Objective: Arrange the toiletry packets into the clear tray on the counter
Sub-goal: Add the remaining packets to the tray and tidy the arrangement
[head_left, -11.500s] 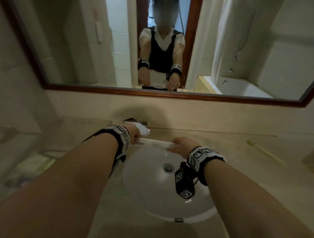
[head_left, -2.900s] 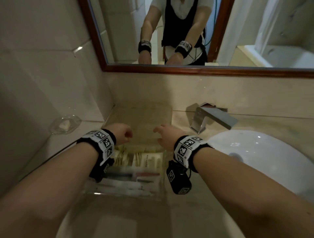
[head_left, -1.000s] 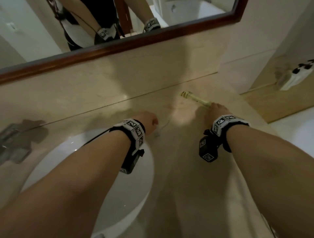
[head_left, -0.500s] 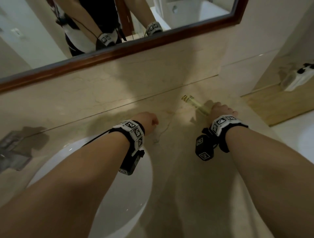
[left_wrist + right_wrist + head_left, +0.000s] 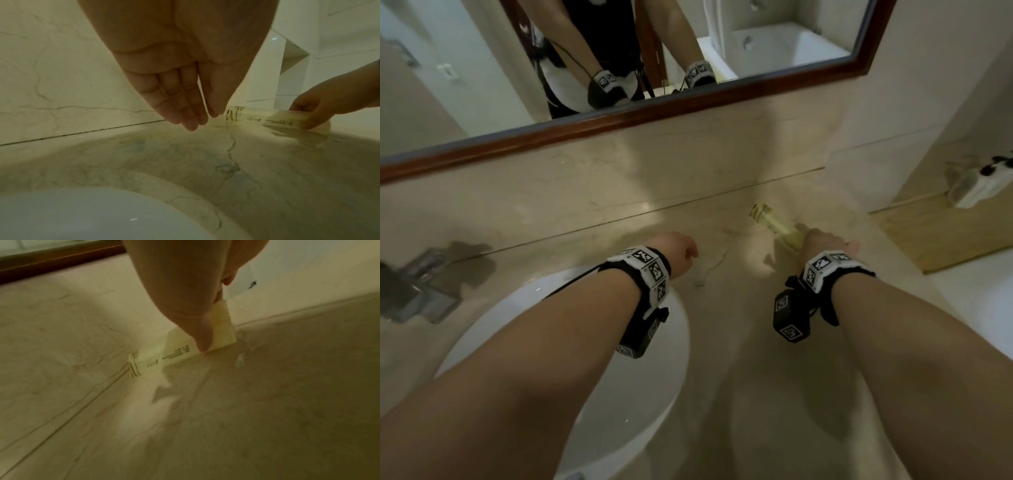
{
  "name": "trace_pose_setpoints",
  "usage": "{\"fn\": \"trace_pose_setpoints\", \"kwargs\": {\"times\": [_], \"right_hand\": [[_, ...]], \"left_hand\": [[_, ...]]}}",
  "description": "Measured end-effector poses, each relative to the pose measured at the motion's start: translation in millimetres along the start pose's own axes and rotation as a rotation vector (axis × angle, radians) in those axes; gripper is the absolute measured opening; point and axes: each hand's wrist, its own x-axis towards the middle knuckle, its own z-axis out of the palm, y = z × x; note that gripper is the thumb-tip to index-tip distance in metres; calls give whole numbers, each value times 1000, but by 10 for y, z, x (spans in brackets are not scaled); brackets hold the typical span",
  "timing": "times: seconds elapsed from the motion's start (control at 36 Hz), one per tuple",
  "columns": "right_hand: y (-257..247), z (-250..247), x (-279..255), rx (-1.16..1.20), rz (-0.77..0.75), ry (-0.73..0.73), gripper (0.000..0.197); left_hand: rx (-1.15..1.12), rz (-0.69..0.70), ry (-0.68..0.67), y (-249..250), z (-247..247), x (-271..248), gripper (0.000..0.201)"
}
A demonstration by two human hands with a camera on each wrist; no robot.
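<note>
A long pale-yellow toiletry packet [image 5: 774, 224] lies on the marble counter [image 5: 739, 342] near the back wall, right of the sink. My right hand [image 5: 822, 241] pinches its near end. In the right wrist view the thumb [image 5: 202, 344] presses the packet [image 5: 174, 354], which is tipped up on one long edge. The left wrist view shows the packet [image 5: 267, 116] held by the right hand [image 5: 320, 110]. My left hand [image 5: 683, 253] hovers over the counter by the sink rim with straight fingers [image 5: 191, 120] and holds nothing. The clear tray is out of view.
The white sink basin [image 5: 585, 359] fills the lower left, with the chrome tap [image 5: 417, 287] at the far left. A wood-framed mirror [image 5: 654, 109] runs along the back wall. At the right are a side wall and a white device [image 5: 976, 185] on a wooden ledge.
My view swung from the tray at the left end to the counter right of the sink. In the last second my right hand closed on the packet's near end and tilted it up.
</note>
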Motion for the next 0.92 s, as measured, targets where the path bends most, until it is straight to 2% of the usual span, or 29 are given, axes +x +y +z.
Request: {"fn": "trace_pose_setpoints", "kwargs": {"times": [0.08,0.19,0.39,0.44,0.56,0.69,0.92], "right_hand": [[0,-8,-124,18,-43,28,50],[-24,-179,-164,194,-105,-51,40],[-221,-446,-561,121,-322,-151,28],[-285,-450,-661,123,-377,-157,29],[-474,-489,-847,113,-459,-147,33],[-729,-550,-1047,199,-534,-161,37],[-1343,-406,-1363,250,-712,-236,33]], "left_hand": [[14,4,7,36,-22,-37,34],[17,20,48,74,-98,-95,41],[73,57,191,82,-247,-306,63],[83,32,166,61,-292,-397,59],[67,2,102,-3,-408,-596,35],[62,-25,109,-175,-504,-873,35],[34,-165,130,-744,-474,-1404,33]]}}
